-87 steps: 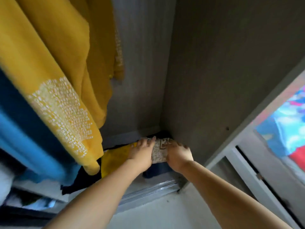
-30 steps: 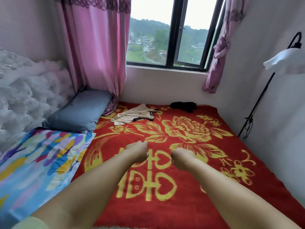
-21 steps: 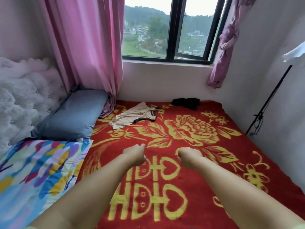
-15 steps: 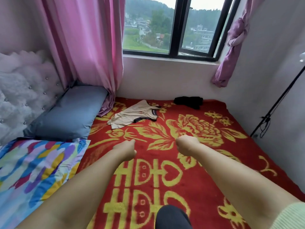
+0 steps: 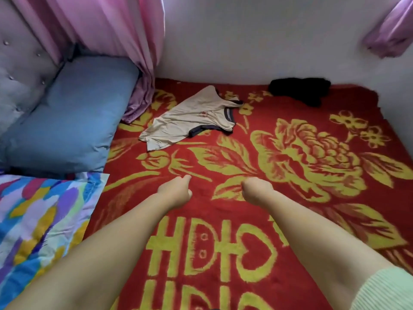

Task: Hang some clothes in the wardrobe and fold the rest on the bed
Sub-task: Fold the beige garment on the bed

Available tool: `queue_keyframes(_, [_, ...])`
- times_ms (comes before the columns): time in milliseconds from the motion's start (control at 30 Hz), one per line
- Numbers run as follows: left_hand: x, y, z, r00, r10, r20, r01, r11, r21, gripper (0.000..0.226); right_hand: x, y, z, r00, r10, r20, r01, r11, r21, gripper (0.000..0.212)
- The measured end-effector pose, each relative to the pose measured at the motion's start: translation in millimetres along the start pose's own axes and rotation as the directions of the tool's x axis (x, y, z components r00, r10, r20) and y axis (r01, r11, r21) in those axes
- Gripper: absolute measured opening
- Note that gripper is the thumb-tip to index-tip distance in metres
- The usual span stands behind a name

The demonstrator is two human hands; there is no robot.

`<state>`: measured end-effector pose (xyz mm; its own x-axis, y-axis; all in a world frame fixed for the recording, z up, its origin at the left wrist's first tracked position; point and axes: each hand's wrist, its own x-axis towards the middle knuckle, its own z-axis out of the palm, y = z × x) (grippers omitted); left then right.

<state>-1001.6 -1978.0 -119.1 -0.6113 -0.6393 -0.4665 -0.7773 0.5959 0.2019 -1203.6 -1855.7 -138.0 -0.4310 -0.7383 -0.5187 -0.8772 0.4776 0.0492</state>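
A beige top with dark trim lies crumpled on the red and yellow blanket, near the far left of the bed. A black garment is bunched against the far wall. My left hand and my right hand reach out over the middle of the blanket, a little apart. Both have their fingers curled under and hold nothing. The beige top lies well beyond them.
A blue pillow leans on the tufted headboard at the left. A multicoloured quilt covers the near left. Pink curtains hang down to the bed's far left corner; a second curtain hangs at the upper right.
I have turned from the wardrobe to the bed and moved closer over it. The view has tilted down, so the window is out of sight. Both hands stay curled and hold nothing.
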Motion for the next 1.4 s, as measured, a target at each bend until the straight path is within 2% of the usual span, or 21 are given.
queue_keyframes(167, [131.5,3.8,23.8,0.995,0.067,0.067,-0.071,0.995,0.066,0.052,130.1,10.2,36.7,0.999,0.003,-0.035,0.0,0.998,0.064,0.028])
queue_keyframes(267, [215.2,-1.1,36.7,0.997,0.07,0.014,-0.071,0.992,0.104,0.053,208.6,4.7,65.3,1.0,0.007,-0.03,-0.001,0.979,0.204,0.041])
queue_keyframes(367, [288.1,7.2,54.2,0.999,0.039,-0.034,-0.035,0.994,0.104,0.058,259.3,-1.2,116.6,0.997,-0.072,0.028,0.066,0.982,0.177,0.057])
queue_keyframes(500, [369.7,26.0,82.7,0.983,0.087,-0.164,-0.062,0.987,0.151,0.064,282.8,-3.3,178.3,0.949,-0.018,-0.315,0.087,0.975,0.206,0.059])
queue_keyframes(633, [423.1,38.3,88.2,0.96,0.126,-0.248,-0.082,0.98,0.182,0.071,281.3,-3.4,182.0,0.928,-0.013,-0.372,0.108,0.966,0.236,0.061])
queue_keyframes(800, [483.8,47.9,64.7,0.922,0.262,-0.286,-0.133,0.906,0.402,0.078,277.3,-4.6,178.6,0.907,0.006,-0.421,0.1,0.969,0.228,0.06])
queue_keyframes(867, [505.7,49.1,51.7,0.923,0.287,-0.255,-0.139,0.869,0.476,0.074,281.1,-3.4,180.2,0.904,0.005,-0.428,0.096,0.972,0.215,0.06])
queue_keyframes(933, [519.3,56.5,43.6,0.946,0.264,-0.189,-0.151,0.873,0.464,0.058,281.9,-3.2,181.6,0.905,0.002,-0.426,0.1,0.971,0.216,0.06])
queue_keyframes(967, [522.7,63.6,41.0,0.956,0.236,-0.174,-0.15,0.903,0.402,0.047,282.7,-3.3,181.5,0.902,-0.001,-0.431,0.104,0.971,0.215,0.06])
queue_keyframes(1067, [521.6,88.3,37.8,0.964,0.1,-0.245,-0.061,0.985,0.164,0.029,282.7,-2.4,180.3,0.896,0.005,-0.445,0.105,0.969,0.224,0.06])
queue_keyframes(1167, [502.6,86.0,45.0,0.971,0.018,-0.239,0.007,0.995,0.104,0.029,284.0,-0.8,180.8,0.915,-0.003,-0.403,0.112,0.962,0.249,0.06])
queue_keyframes(1267, [459.7,49.5,63.8,0.98,-0.027,-0.195,0.045,0.995,0.088,0.034,285.8,-0.7,187.8,0.931,-0.026,-0.365,0.128,0.958,0.258,0.061])
queue_keyframes(1400, [389.8,5.1,94.9,0.994,-0.082,-0.071,0.087,0.994,0.067,0.034,289.8,3.7,187.8,0.93,-0.023,-0.367,0.128,0.956,0.265,0.064])
